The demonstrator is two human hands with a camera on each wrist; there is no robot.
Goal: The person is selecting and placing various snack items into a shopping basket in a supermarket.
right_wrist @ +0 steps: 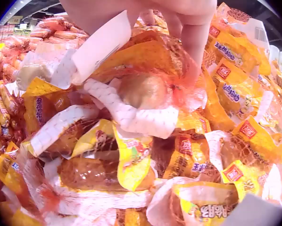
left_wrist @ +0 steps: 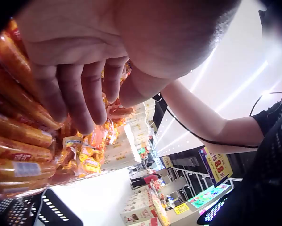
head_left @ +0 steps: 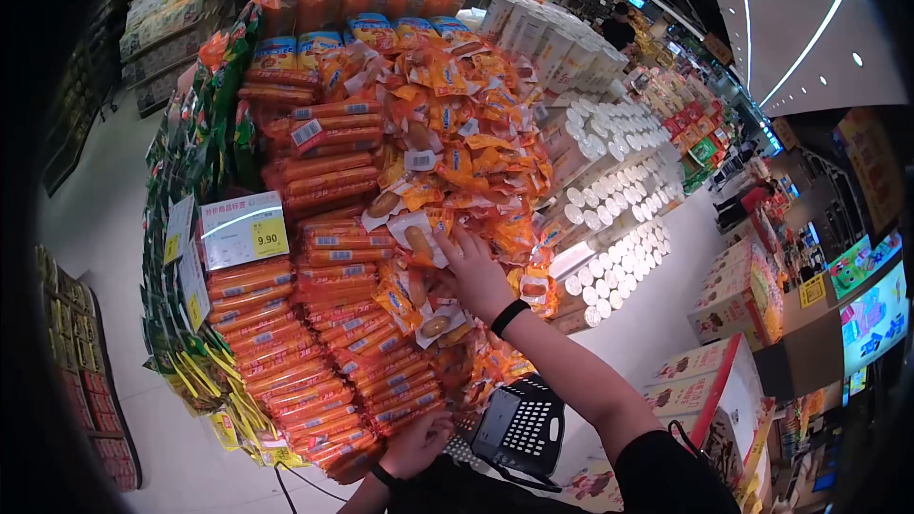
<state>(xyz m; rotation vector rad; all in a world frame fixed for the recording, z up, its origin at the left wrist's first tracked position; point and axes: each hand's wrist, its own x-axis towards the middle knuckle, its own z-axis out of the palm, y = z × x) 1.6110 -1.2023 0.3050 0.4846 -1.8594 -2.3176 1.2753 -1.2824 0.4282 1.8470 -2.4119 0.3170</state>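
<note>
The head view looks forward and down; the left wrist's tilts sideways; the right's looks close in; all share orange packets [head_left: 457,160].

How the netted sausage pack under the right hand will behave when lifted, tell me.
The netted sausage pack will probably sag, its red mesh looking thin and flexible. That mesh may snag on the neighbouring packs crowding it. The rounded sausage could shift inside.
</note>
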